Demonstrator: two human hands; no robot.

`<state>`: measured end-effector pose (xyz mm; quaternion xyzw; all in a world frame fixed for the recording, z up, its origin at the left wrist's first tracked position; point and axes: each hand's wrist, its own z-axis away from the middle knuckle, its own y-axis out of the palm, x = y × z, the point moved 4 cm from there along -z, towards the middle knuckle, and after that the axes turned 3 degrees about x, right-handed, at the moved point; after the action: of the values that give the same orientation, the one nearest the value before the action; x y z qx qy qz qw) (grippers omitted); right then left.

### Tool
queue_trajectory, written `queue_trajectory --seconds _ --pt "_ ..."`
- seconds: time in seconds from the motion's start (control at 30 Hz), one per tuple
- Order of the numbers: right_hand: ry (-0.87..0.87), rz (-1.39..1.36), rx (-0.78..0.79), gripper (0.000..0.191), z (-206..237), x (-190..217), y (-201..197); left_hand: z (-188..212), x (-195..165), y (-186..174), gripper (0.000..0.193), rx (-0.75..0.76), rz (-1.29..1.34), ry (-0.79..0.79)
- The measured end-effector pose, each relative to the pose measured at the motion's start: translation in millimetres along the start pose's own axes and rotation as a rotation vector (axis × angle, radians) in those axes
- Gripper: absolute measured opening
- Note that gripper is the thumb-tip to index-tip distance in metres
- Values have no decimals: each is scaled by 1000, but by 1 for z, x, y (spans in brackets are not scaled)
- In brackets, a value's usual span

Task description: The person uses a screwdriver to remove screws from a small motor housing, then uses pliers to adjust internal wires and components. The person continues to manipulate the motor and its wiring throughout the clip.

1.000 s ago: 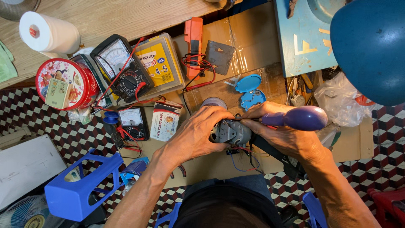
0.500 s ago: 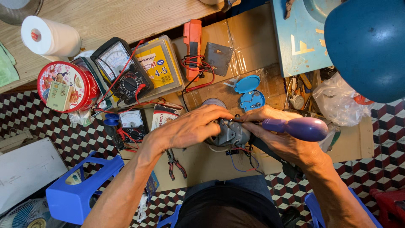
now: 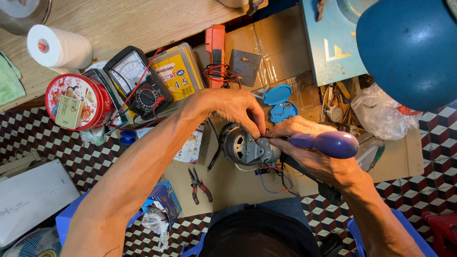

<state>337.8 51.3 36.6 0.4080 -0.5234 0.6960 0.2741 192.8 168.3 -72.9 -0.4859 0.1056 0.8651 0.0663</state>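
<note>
A small grey motor [image 3: 247, 146] sits on a sheet of cardboard [image 3: 400, 162] in front of the person, directly under both sets of fingers, with red and blue wires trailing from its near side. The left hand [image 3: 235, 108] arches over the motor from above, its fingers curled down and pinched close together against the motor's top edge beside the tool's tip. The right hand [image 3: 309, 152] is wrapped tight round a screwdriver [image 3: 328, 144] with a purple handle, whose thin shaft points left onto the motor. Just beyond the hands, two blue plastic lids [image 3: 280, 102] lie open side by side, the nearer one holding what look like small screws. A round red tin [image 3: 76, 101] stands well to the left with a pale card on top, next to a black multimeter [image 3: 138, 85]. Red-handled pliers [image 3: 200, 184] lie near the left forearm.
</note>
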Motion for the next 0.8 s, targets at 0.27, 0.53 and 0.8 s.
queue_trajectory --seconds 0.27,0.53,0.8 --pt "-11 -75 -73 16 1 0 -1 -3 -1 -1 30 9 -67 -9" --pt "354 -156 -347 18 65 4 -7 -16 -12 -3 26 82 -218 11" --pt "623 -436 -408 14 116 -12 46 -6 -21 2 27 -6 -268 -12"
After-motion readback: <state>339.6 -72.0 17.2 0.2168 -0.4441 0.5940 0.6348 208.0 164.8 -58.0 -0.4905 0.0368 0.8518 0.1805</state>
